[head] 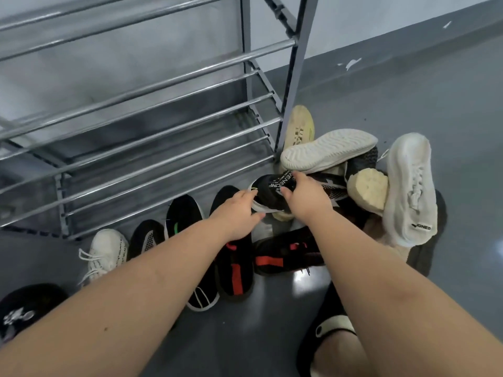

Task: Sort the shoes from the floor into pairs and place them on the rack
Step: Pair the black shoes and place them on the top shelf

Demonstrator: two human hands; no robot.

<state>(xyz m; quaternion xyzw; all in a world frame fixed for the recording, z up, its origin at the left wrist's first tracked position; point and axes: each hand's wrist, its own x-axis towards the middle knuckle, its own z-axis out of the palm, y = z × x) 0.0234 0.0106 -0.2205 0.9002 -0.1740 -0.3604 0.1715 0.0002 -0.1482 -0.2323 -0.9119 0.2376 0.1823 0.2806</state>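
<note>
Both hands reach to a black shoe [268, 190] on the pile just right of the rack [152, 110]. The right hand [306, 195] grips its top with bent fingers. The left hand [236, 210] holds its white sole. More shoes [168, 240] line the floor [408, 99] nearby.

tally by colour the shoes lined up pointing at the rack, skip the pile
black shoes: 4 (white graphic, mesh panel, green mark, red stripes)
white shoe: 1
total: 5
</note>
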